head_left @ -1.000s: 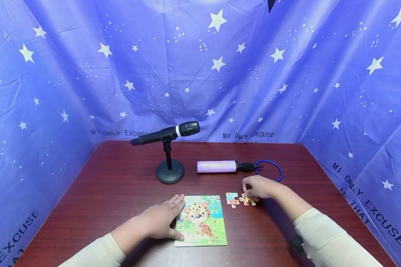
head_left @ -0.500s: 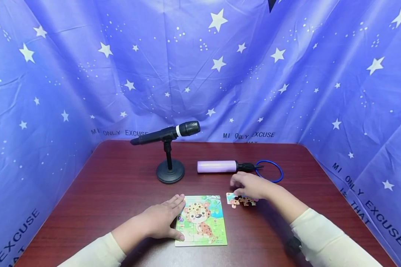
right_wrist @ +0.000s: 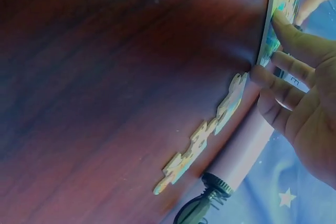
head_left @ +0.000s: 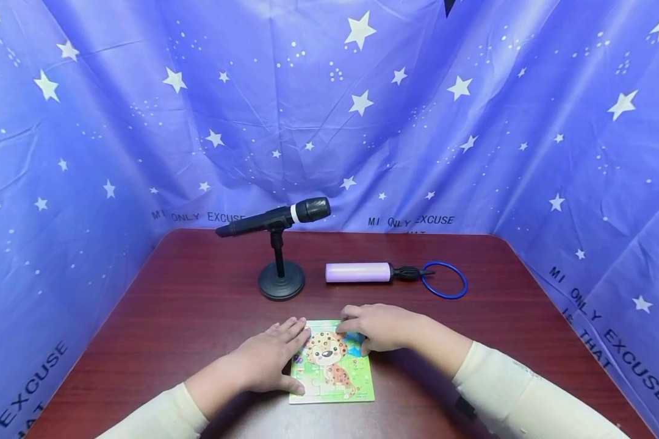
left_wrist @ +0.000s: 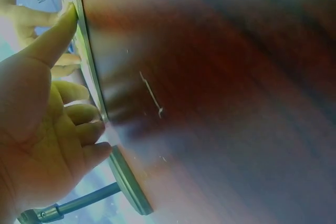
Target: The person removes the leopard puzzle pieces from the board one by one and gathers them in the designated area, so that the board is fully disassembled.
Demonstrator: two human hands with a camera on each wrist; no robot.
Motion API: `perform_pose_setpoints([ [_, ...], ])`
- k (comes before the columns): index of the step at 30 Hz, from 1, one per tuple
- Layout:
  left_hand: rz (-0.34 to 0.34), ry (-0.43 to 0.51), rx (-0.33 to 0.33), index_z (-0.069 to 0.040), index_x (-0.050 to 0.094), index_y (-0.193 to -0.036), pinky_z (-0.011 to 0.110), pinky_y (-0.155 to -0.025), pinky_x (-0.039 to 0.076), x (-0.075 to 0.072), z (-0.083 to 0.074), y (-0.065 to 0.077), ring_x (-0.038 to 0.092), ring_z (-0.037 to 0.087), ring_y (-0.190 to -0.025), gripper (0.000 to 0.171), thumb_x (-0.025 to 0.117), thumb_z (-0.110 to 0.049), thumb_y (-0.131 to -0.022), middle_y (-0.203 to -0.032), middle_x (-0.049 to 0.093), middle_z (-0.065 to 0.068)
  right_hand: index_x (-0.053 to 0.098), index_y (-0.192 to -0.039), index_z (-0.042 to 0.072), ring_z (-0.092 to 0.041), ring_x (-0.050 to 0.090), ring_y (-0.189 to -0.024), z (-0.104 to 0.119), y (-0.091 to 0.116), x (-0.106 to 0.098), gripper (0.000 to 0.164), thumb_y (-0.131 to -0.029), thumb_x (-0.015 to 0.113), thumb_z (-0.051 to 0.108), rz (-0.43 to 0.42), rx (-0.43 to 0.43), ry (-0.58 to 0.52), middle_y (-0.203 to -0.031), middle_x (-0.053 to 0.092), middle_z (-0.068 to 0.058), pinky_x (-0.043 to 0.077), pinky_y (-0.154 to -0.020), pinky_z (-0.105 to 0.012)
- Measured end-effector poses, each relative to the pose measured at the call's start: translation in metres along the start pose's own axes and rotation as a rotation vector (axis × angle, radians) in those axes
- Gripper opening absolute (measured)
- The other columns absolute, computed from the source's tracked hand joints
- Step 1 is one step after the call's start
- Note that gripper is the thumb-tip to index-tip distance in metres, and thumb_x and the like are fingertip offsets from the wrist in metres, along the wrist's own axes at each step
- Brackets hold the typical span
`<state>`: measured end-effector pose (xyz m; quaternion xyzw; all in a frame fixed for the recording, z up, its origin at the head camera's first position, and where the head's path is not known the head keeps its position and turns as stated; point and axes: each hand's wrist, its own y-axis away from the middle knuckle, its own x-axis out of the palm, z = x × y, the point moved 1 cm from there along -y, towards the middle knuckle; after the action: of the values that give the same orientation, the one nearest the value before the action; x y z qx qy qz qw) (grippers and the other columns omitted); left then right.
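Note:
A jigsaw puzzle [head_left: 337, 372] with a spotted cartoon leopard lies flat near the table's front. Along its left side rests my left hand [head_left: 260, 363], fingers straight and thumb near the lower left. My right hand [head_left: 384, 326] is at the puzzle's upper right corner, fingers half bent. In the right wrist view its thumb [right_wrist: 294, 38] touches the puzzle's side edge, and no piece shows between the fingers. Several loose jigsaw pieces [right_wrist: 229, 107] lie on the table beside that corner; in the head view the right hand and forearm hide them.
Behind the puzzle lies a lilac hand pump [head_left: 358, 272] with a black nozzle end, beside a thin blue ring [head_left: 465, 285]. A black microphone [head_left: 252, 224] sits tilted on a round-based stand [head_left: 281, 280]. A starry blue cloth [head_left: 285, 122] surrounds the dark red table [head_left: 159, 292].
My right hand has moved left from above the loose pieces to the puzzle's upper right corner. My left hand has stayed on the puzzle's left side.

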<state>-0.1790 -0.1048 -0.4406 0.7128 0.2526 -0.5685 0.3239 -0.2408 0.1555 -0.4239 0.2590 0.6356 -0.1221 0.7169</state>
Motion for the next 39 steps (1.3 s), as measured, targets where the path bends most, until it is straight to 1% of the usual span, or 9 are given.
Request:
perform_pose_setpoints([
  [3, 0.012, 0.024, 0.062, -0.015, 0.03, -0.155, 0.049, -0.118, 0.029, 0.0, -0.001, -0.002, 0.025, 0.03, -0.149, 0.093, 0.065, -0.061, -0.082, -0.162, 0.026, 0.007, 0.058, -0.133, 0.033, -0.007, 0.058, -0.103, 0.0, -0.002, 0.0, 0.054, -0.083, 0.078, 0.034, 0.003, -0.005, 0.044, -0.128, 0.051, 0.008, 0.053, -0.09, -0.028],
  [7, 0.041, 0.024, 0.134, -0.025, 0.032, -0.155, 0.049, -0.114, 0.036, 0.003, -0.002, -0.004, 0.028, 0.028, -0.148, 0.082, 0.064, -0.055, -0.085, -0.162, 0.028, -0.004, 0.059, -0.133, 0.036, -0.008, 0.057, -0.097, 0.002, -0.004, -0.002, 0.055, -0.081, 0.078, 0.038, 0.005, -0.017, 0.116, -0.123, 0.051, 0.01, 0.053, -0.087, -0.027],
  [12, 0.064, 0.003, 0.127, -0.03, 0.034, -0.154, 0.048, -0.109, 0.043, 0.003, -0.002, -0.005, 0.03, 0.026, -0.147, 0.079, 0.062, -0.057, -0.084, -0.161, 0.028, -0.008, 0.061, -0.127, 0.039, -0.009, 0.057, -0.095, 0.003, -0.007, -0.004, 0.051, -0.079, 0.079, 0.044, -0.002, -0.029, 0.206, -0.118, 0.053, 0.011, 0.054, -0.081, -0.027],
  [17, 0.072, 0.005, 0.115, -0.03, 0.035, -0.153, 0.048, -0.108, 0.043, 0.002, -0.004, -0.005, 0.03, 0.026, -0.147, 0.079, 0.064, -0.055, -0.084, -0.161, 0.028, -0.008, 0.062, -0.118, 0.042, -0.01, 0.055, -0.091, 0.004, -0.011, -0.005, 0.048, -0.074, 0.081, 0.05, -0.018, -0.047, 0.269, -0.111, 0.052, 0.012, 0.052, -0.071, -0.026],
  [21, 0.073, 0.016, 0.114, -0.029, 0.035, -0.153, 0.048, -0.108, 0.043, 0.002, -0.004, -0.005, 0.03, 0.026, -0.147, 0.079, 0.064, -0.055, -0.085, -0.161, 0.028, -0.008, 0.06, -0.118, 0.041, -0.009, 0.054, -0.089, 0.004, -0.01, -0.007, 0.051, -0.073, 0.08, 0.05, -0.026, -0.047, 0.264, -0.107, 0.052, 0.012, 0.051, -0.07, -0.026],
  [27, 0.089, 0.032, 0.125, -0.028, 0.035, -0.153, 0.047, -0.111, 0.041, 0.0, -0.006, -0.005, 0.028, 0.027, -0.148, 0.078, 0.064, -0.054, -0.085, -0.161, 0.028, -0.006, 0.058, -0.124, 0.036, -0.01, 0.053, -0.089, 0.003, -0.004, -0.006, 0.053, -0.077, 0.077, 0.051, -0.048, -0.065, 0.259, -0.106, 0.057, 0.013, 0.051, -0.073, -0.027],
  [34, 0.095, 0.031, 0.118, -0.028, 0.036, -0.153, 0.047, -0.109, 0.042, -0.001, -0.006, -0.005, 0.028, 0.026, -0.148, 0.078, 0.064, -0.053, -0.085, -0.161, 0.029, -0.007, 0.063, -0.117, 0.029, -0.009, 0.054, -0.09, 0.001, -0.001, 0.0, 0.032, -0.087, 0.073, 0.036, -0.18, -0.113, 0.283, -0.102, 0.062, 0.014, 0.051, -0.076, -0.026],
  [37, 0.093, 0.029, 0.116, -0.028, 0.036, -0.153, 0.047, -0.109, 0.042, 0.0, -0.006, -0.005, 0.028, 0.025, -0.148, 0.078, 0.065, -0.053, -0.085, -0.161, 0.029, -0.007, 0.064, -0.114, 0.026, -0.01, 0.056, -0.092, 0.001, -0.002, 0.002, 0.024, -0.091, 0.07, 0.024, -0.235, -0.105, 0.246, -0.1, 0.061, 0.011, 0.052, -0.081, -0.026],
  [39, 0.089, 0.03, 0.119, -0.028, 0.036, -0.153, 0.047, -0.11, 0.041, 0.0, -0.006, -0.005, 0.028, 0.025, -0.148, 0.078, 0.065, -0.053, -0.085, -0.161, 0.029, -0.007, 0.064, -0.114, 0.023, -0.01, 0.058, -0.094, 0.002, -0.001, 0.002, 0.023, -0.092, 0.067, 0.016, -0.247, -0.079, 0.178, -0.101, 0.061, 0.008, 0.053, -0.084, -0.027],
])
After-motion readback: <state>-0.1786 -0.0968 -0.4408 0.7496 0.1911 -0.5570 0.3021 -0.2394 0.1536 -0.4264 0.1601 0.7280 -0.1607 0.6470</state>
